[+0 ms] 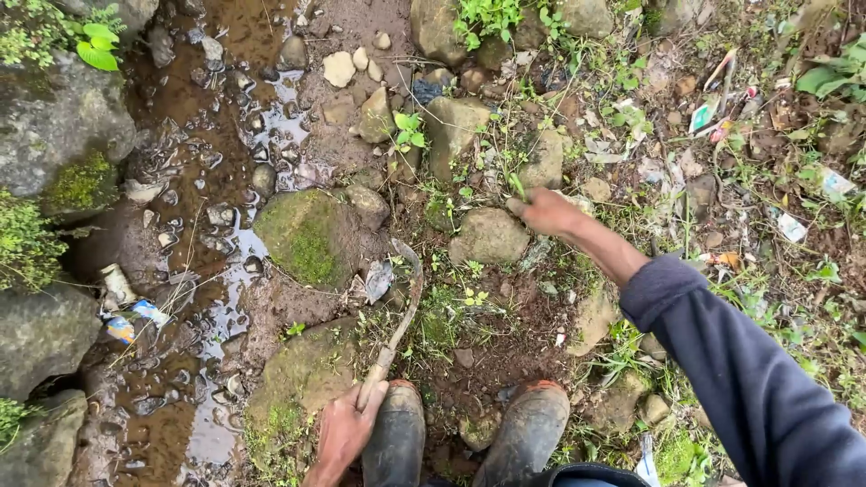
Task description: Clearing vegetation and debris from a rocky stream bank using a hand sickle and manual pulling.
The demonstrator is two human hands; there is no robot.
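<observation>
Below, sickle in left hand (gripped), right hand apart

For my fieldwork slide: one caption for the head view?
Left hand grips a sickle; right hand grasps weeds among stones.

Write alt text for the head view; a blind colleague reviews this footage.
Seen from above, a person's left hand grips a curved sickle while the right hand grasps a green weed among stones, beside a muddy stream; dark rubber boots stand below.
</observation>
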